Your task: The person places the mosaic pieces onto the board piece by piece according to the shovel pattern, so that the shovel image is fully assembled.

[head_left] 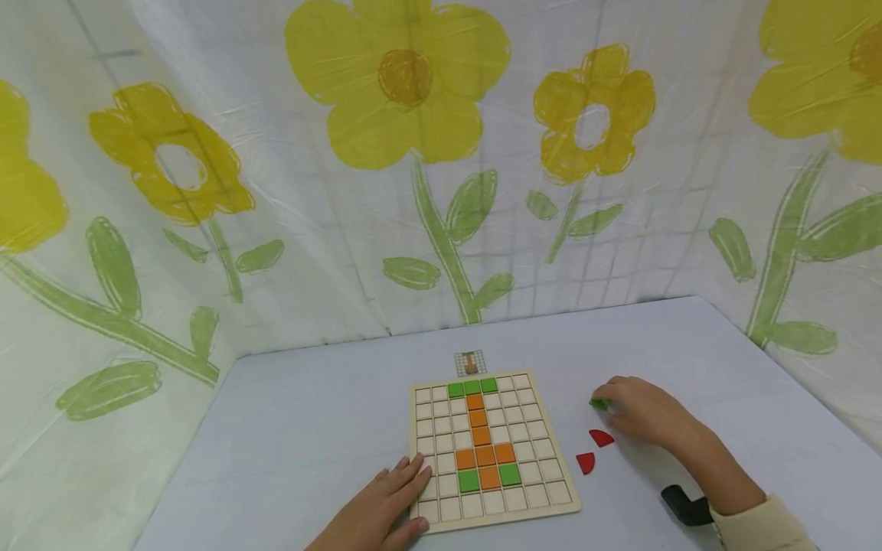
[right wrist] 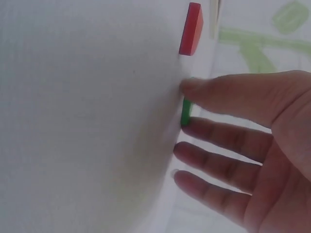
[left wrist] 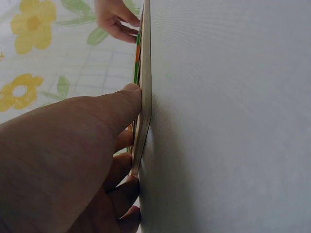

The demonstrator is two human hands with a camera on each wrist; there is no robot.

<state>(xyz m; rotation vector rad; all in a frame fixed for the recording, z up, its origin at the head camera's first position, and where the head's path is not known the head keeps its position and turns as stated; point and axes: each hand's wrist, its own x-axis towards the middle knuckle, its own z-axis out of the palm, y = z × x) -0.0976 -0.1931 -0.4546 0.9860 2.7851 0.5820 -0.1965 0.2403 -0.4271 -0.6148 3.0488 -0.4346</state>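
A wooden grid board (head_left: 530, 493) lies on the table. Green square tiles (head_left: 472, 387) run along its top row, a column of orange square tiles (head_left: 480, 436) stands below, and two more green squares flank its foot. My left hand (head_left: 382, 501) rests at the board's left edge, fingers fairly straight, thumb by the lower corner. Right of the board, my right hand (head_left: 644, 412) pinches a small green piece (right wrist: 186, 111) between thumb and index finger, low at the table; its outline is partly hidden. Two red quarter-round pieces (head_left: 586, 463) lie between that hand and the board.
Behind the board lies a small pattern card (head_left: 471, 363) showing a similar figure on a grid. A black object (head_left: 685, 505) appears by the right forearm. The white table (head_left: 310, 413) meets a flower-printed curtain (head_left: 331, 252) at the back and sides.
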